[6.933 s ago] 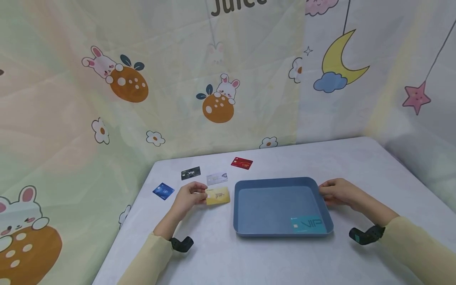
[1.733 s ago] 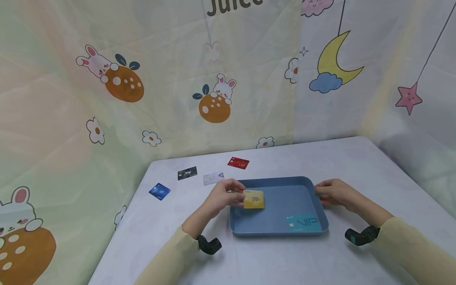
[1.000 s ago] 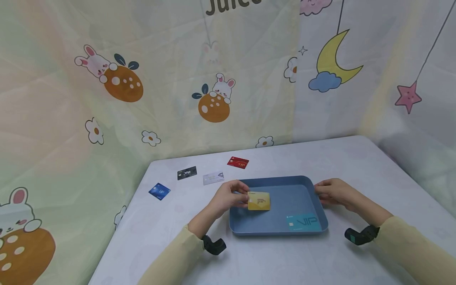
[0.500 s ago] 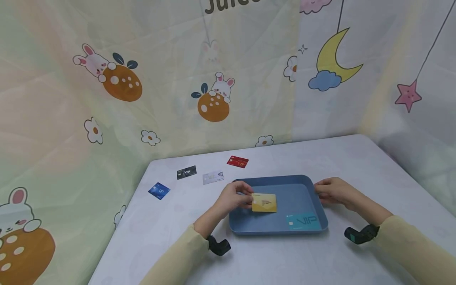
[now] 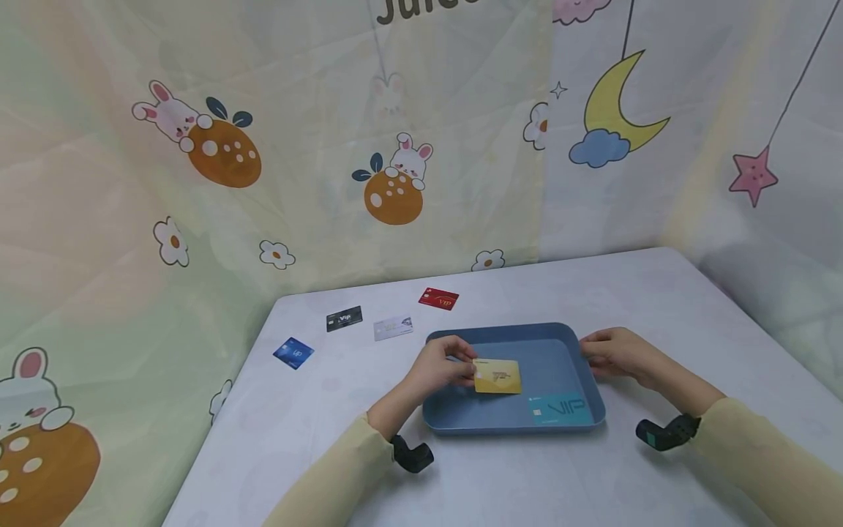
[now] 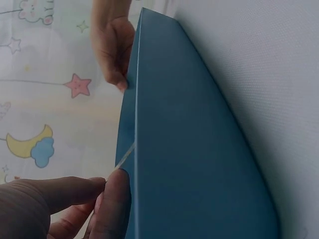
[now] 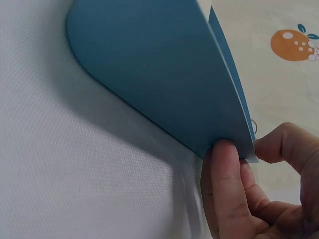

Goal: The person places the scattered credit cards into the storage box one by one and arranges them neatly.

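Between the thumb and fingers of my left hand (image 5: 443, 366) is the left end of a yellow card (image 5: 498, 376). Held this way, the card hovers over the left-centre of a blue-grey tray (image 5: 514, 427); the left wrist view shows it nearly edge-on, just beyond the tray wall (image 6: 179, 129). My right hand (image 5: 622, 356) grips the tray's right side near the far corner. In the right wrist view its thumb is at the rim and its fingers (image 7: 227, 169) press the outer wall. A teal VIP card (image 5: 560, 410) lies in the tray's near right corner.
On the white table (image 5: 514, 483), left of and behind the tray, lie a blue card (image 5: 293, 353), a black card (image 5: 344, 318), a silver card (image 5: 393, 328) and a red card (image 5: 438, 298). A printed curtain (image 5: 316, 146) hangs behind the table.
My left hand has carried the yellow card rightward from the table left of the tray, across the rim and further inward. My right hand has kept its grip on the tray.
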{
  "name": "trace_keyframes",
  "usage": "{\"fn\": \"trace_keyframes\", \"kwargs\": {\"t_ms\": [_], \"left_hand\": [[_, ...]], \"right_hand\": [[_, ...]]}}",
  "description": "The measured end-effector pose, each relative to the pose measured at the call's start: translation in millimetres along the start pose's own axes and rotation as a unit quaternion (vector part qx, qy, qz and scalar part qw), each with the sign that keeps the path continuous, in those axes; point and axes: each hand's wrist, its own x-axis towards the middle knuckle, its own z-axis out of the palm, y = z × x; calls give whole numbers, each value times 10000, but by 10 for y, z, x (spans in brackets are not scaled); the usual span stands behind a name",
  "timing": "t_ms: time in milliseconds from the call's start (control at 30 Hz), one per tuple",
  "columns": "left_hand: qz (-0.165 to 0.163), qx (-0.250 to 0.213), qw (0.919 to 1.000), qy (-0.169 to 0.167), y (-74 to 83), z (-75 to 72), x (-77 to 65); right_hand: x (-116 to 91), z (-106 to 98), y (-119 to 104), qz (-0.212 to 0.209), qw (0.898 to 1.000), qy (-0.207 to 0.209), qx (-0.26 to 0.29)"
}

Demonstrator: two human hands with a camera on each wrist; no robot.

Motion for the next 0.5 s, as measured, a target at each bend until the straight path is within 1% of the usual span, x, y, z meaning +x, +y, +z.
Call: {"fn": "trace_keyframes", "kwargs": {"t_ms": [200,500], "left_hand": [[37,148,9999,71,12,44,-1],[16,228,9997,-10,14,113,41]], "right_hand": [[11,2,-1,50,10000,6,12],[-1,2,2,5,10000,-15,54]]}}
